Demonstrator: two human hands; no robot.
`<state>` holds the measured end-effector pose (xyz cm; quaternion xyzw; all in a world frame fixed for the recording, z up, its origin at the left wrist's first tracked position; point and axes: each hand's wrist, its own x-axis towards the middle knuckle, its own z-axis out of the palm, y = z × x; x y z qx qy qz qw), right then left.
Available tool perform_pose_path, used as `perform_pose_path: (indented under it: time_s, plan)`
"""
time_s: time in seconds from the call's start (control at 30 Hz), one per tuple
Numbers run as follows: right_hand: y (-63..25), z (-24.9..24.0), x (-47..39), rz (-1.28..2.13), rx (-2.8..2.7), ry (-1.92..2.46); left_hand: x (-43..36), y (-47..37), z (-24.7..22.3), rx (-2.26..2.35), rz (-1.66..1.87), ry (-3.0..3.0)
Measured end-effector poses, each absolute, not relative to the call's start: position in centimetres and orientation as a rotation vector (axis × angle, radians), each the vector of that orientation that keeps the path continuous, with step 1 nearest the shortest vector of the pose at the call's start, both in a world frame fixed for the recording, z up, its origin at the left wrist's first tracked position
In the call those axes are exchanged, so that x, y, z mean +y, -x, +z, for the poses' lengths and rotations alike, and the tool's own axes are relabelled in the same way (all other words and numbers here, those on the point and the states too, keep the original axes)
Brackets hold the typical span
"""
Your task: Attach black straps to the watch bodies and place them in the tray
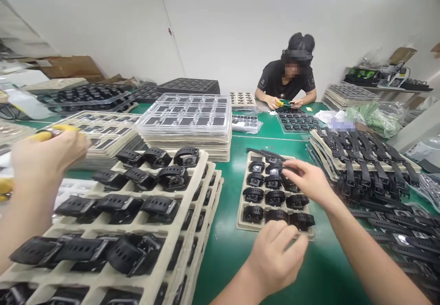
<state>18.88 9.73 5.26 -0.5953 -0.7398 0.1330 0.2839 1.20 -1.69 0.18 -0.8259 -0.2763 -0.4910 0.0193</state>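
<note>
A beige tray (240,206) on the green table holds rows of black watches with looped straps. At its upper right corner my right hand (307,180) has its thumb and fingertips closed on a black watch (289,183), partly hidden by the fingers. Straps lie flatter across the tray's far end. Just in front of the tray's near edge is my left hand (279,254), its fingers curled in; whatever they may hold is hidden.
Tall stacked trays of watches (195,172) stand at the left, with clear-lidded trays (185,112) behind. More strapped watches (364,153) are piled at the right. Another person's hand with yellow finger covers (48,151) reaches in from the left; a person (287,82) works across the table.
</note>
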Motion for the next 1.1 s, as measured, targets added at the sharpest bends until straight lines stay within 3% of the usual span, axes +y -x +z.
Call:
perform_pose_path:
  time_s: [0.2,0.4,0.77,0.9,1.1]
  plan:
    - [-12.3,4.8,21.5,0.368,-2.283,1.49,-2.1,-2.7,-2.1,-0.81,-1.476,2.576]
    - [-10.4,3.4,25.2,0.521,-2.637,1.514,-2.2,-3.6,-4.3,-0.952,-1.474,2.543]
    - [-18.0,4.1,24.1,0.424,-2.561,2.365,-2.0,-3.6,-3.8,-0.953,-1.523,2.554]
    - [-17.8,5.6,22.7,0.285,-2.498,2.317,-1.5,-2.8,-2.8,-0.855,-1.508,2.614]
    - [-18.5,12.3,18.7,-0.085,-2.293,1.921,-1.4,-1.6,-0.8,-0.939,-1.565,2.69]
